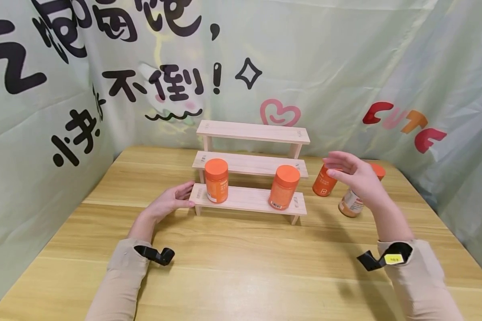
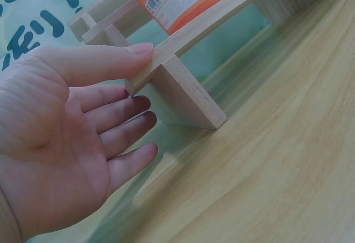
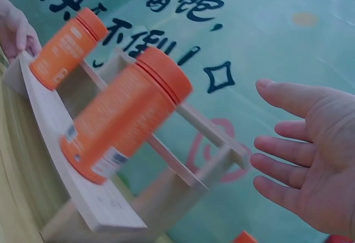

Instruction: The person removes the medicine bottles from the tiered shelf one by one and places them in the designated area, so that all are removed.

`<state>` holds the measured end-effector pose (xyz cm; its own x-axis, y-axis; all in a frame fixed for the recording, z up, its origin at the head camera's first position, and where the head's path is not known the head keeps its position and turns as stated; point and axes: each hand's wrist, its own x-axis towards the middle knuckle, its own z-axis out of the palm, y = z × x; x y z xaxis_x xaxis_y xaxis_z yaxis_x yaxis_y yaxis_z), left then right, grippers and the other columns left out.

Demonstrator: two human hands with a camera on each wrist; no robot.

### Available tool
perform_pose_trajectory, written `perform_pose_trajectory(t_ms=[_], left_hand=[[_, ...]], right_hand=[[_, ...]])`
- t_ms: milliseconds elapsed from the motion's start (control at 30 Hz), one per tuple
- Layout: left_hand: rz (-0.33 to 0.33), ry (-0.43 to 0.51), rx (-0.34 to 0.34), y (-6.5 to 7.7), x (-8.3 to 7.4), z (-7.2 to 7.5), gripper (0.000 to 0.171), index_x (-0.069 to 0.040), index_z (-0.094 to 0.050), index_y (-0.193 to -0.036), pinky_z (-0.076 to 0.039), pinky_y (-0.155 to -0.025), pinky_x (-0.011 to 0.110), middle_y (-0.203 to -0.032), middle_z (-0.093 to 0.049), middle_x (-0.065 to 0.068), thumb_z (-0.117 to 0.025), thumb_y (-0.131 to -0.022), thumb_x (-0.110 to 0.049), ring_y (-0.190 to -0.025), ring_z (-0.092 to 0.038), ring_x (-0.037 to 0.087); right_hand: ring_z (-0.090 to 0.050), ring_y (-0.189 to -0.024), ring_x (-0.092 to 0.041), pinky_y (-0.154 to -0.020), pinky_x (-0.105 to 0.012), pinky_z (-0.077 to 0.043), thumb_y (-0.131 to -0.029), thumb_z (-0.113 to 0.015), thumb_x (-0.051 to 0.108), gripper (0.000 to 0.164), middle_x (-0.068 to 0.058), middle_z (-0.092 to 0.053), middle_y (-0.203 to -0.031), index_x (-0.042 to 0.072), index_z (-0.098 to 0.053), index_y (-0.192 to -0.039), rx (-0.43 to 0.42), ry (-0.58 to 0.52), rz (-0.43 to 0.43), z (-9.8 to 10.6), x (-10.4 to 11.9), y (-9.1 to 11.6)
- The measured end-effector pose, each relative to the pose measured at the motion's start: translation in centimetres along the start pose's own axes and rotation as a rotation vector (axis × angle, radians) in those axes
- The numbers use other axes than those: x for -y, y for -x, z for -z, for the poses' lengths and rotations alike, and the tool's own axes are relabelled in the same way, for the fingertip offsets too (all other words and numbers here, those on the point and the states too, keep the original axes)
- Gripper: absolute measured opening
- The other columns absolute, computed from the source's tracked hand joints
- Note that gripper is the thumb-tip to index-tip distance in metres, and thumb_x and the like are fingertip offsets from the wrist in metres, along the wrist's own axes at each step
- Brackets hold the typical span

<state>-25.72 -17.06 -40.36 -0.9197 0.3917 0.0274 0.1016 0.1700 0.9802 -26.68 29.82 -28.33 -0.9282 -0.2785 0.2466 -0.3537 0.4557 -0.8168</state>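
Observation:
A three-tier wooden step shelf (image 1: 249,199) stands on the table. My left hand (image 1: 166,205) holds the left end of its lowest step, with the thumb at the front corner. In the left wrist view, the other fingers (image 2: 125,123) spread beside the support leg. Two orange-lidded supplement bottles stand on that step, one bottle (image 1: 216,183) near the left end, the other bottle (image 1: 283,189) near the right. My right hand (image 1: 357,176) is raised at the right with nothing in it. It partly hides two similar bottles on the table, one orange bottle (image 1: 323,185) and one showing a pale label (image 1: 351,203).
The wooden table (image 1: 241,267) extends toward me in front of the shelf. Behind stands a pale green curtain (image 1: 325,53) with printed characters and a heart. The shelf's middle step (image 1: 249,163) and top step (image 1: 253,130) rise toward the curtain.

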Motion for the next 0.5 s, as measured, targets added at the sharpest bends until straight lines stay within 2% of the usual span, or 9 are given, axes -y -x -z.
perform_pose_trajectory(t_ms=[200,400,500], left_hand=[[-0.002,0.013,0.001,0.0,0.0,0.0,0.079,0.008,-0.014,-0.144,-0.014,-0.111,0.047,-0.149,-0.014,0.026,-0.064,-0.085,-0.007,-0.136,-0.016,0.04],[-0.002,0.027,-0.003,0.1,-0.1,0.0,0.079,0.008,-0.014,-0.144,-0.014,-0.111,0.047,-0.149,-0.014,0.026,-0.063,-0.084,-0.006,-0.136,-0.016,0.04],[-0.002,0.026,-0.003,0.1,-0.1,-0.1,0.079,0.008,-0.014,-0.144,-0.014,-0.111,0.047,-0.149,-0.014,0.026,-0.063,-0.084,-0.006,-0.136,-0.016,0.04]], right_hand=[[-0.053,-0.11,-0.009,-0.084,-0.013,-0.046,-0.091,-0.06,0.015,0.05,-0.003,-0.055,-0.123,0.002,-0.04,-0.136,0.086,-0.055,0.067,-1.5,0.2,-0.4],[-0.051,-0.116,-0.019,-0.085,-0.016,-0.047,-0.09,-0.062,0.017,0.053,-0.016,-0.05,-0.13,0.005,-0.039,-0.137,0.138,-0.069,0.039,-3.0,0.5,-0.8],[-0.049,-0.117,-0.025,-0.085,-0.019,-0.046,-0.089,-0.063,0.021,0.057,-0.014,-0.05,-0.131,0.006,-0.038,-0.138,0.168,-0.057,0.02,-3.7,0.6,-1.0]])
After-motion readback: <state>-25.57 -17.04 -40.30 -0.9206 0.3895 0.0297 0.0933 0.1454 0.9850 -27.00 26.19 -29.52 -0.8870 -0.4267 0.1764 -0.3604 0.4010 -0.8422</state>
